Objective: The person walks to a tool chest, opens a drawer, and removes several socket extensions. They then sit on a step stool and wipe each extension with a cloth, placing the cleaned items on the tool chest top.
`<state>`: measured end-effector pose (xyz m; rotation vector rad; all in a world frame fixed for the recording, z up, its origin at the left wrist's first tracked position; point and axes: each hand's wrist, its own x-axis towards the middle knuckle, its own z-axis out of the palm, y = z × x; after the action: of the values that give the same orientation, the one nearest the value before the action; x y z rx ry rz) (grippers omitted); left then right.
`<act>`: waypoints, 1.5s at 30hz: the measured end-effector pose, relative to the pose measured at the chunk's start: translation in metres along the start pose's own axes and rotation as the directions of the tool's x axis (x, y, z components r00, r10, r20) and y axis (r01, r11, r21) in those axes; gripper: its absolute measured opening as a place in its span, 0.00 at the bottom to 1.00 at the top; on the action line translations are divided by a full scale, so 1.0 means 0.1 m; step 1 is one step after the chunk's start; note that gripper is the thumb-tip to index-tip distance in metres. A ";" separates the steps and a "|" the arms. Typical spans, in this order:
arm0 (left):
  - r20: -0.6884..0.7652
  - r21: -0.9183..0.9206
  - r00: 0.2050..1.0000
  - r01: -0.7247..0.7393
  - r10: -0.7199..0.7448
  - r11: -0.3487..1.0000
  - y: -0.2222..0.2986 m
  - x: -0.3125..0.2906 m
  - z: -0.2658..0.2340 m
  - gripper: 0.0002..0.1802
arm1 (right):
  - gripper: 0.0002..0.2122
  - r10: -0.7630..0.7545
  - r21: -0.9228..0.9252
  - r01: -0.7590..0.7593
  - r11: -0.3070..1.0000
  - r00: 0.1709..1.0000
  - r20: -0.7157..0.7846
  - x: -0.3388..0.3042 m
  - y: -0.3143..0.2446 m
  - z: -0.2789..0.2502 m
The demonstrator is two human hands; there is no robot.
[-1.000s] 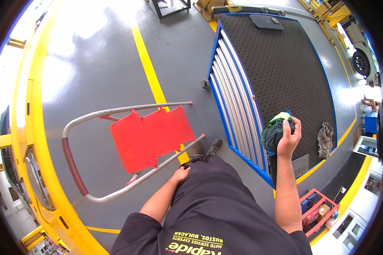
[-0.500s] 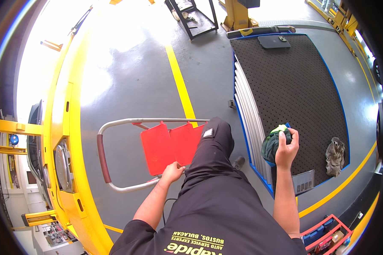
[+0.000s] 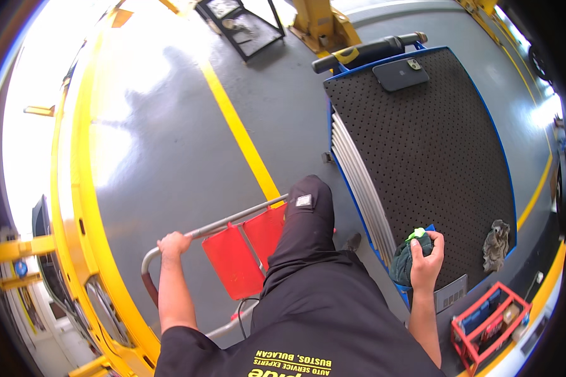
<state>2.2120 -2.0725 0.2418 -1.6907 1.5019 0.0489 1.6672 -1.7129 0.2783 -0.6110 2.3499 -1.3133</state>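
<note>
My left hand is closed on the grey metal tube of a step ladder with red steps, near the corner of its frame. A brown grip sleeve covers part of the tube below that hand. My raised leg partly hides the ladder's right end. To the right, my right hand grips a bunched dark green cloth with a bright yellow-green bit at its top. This hand is above the near end of a blue cart with a black perforated top.
On the cart lie a dark phone at the far end and a crumpled grey rag at the near right. A red tool rack stands beyond the cart's near corner. Yellow lift posts and a black trolley stand farther off.
My left hand has moved from beside the red steps up and left onto the ladder's tube. The ladder is turned and tilted differently. My right hand still holds the green cloth.
</note>
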 end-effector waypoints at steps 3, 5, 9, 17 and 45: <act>0.431 -0.088 0.891 -0.112 0.139 0.990 0.00 0.58 0.13 0.29 | 0.15 0.005 -0.232 -0.007 0.973 1.000 -0.008 0.07 -0.21 0.06; 0.516 -0.098 0.817 -0.243 0.258 0.965 -0.08 0.67 0.15 0.26 | 0.19 0.027 -0.381 -0.042 0.924 0.999 -0.045 0.11 -0.32 0.13; 0.660 -0.100 0.712 -0.234 0.241 0.967 -0.05 0.67 -0.08 0.26 | 0.21 0.146 -0.447 -0.170 0.878 0.985 -0.087 0.18 -0.45 0.17; 0.528 -0.235 0.465 -0.724 0.711 0.648 0.32 0.48 -0.66 0.32 | 0.24 0.410 -0.414 -0.437 0.798 0.898 -0.157 0.28 -0.63 0.19; 0.542 -0.225 0.289 -0.855 0.789 0.468 2.71 -0.82 -2.17 0.19 | 0.22 0.751 0.096 -0.963 0.253 0.258 0.608 -3.36 -0.73 1.95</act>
<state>1.8591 -2.1148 0.2746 -0.4843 1.6573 0.9638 2.0620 -1.7020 0.2833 0.5581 1.3745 -0.8922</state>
